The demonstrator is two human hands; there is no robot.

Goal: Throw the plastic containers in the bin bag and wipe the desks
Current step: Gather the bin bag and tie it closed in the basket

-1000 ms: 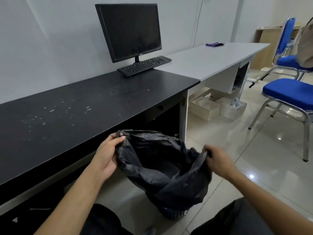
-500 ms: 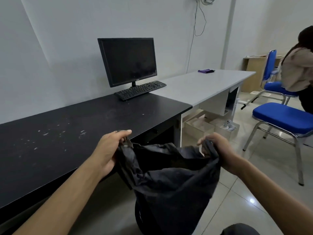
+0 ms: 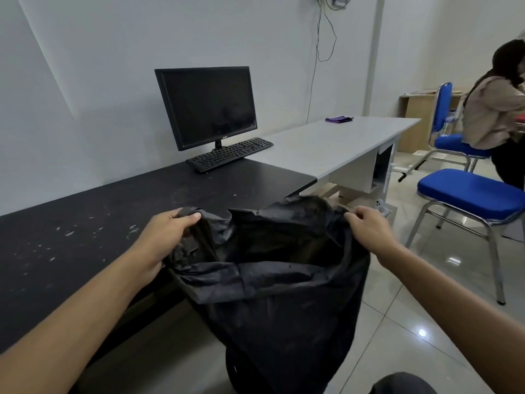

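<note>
Both grips, left hand [image 3: 167, 237] and right hand [image 3: 369, 231], tight on bin bag [image 3: 284, 308] rim, now higher.

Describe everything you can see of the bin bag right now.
The bin bag is black, thin, crinkled plastic. Its mouth is stretched open: the left hand grips a bunched part of the rim, the right hand pinches the opposite edge. The body hangs slack downward, in front of the black desk. Inside is dark; contents cannot be told.
</note>
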